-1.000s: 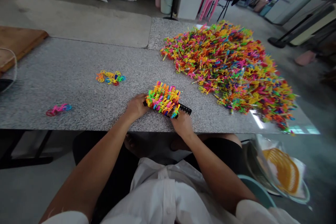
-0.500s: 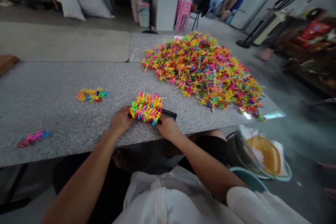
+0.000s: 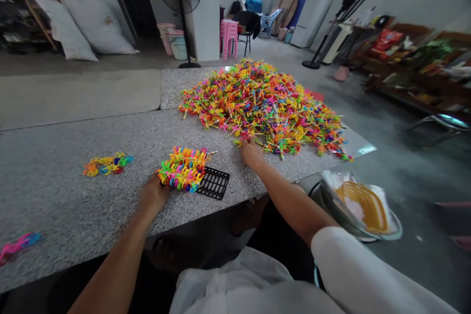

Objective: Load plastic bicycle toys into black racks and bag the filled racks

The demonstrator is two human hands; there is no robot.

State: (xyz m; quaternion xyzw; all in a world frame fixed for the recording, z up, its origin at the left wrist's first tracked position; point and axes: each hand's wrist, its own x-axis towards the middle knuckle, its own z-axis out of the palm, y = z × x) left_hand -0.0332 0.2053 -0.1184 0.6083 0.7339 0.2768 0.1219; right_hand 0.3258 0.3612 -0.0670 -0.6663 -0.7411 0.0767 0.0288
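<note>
Progress is partial, judged from the layout. Black plastic grid tray [image 3: 213, 184], lower centre of the frame on the speckled grey stone table [image 3: 55, 196], carries a dense block of bright multicoloured plastic pieces [image 3: 183, 168] over its left portion; the right portion shows bare slots. The left hand [image 3: 153, 195] grips the loaded left end of the tray. The right hand [image 3: 251, 152] rests at the near edge of the large heap of loose multicoloured plastic pieces [image 3: 261, 105], centre of the frame; whether its fingers are closed on a piece cannot be told. Most pieces remain in the heap.
</note>
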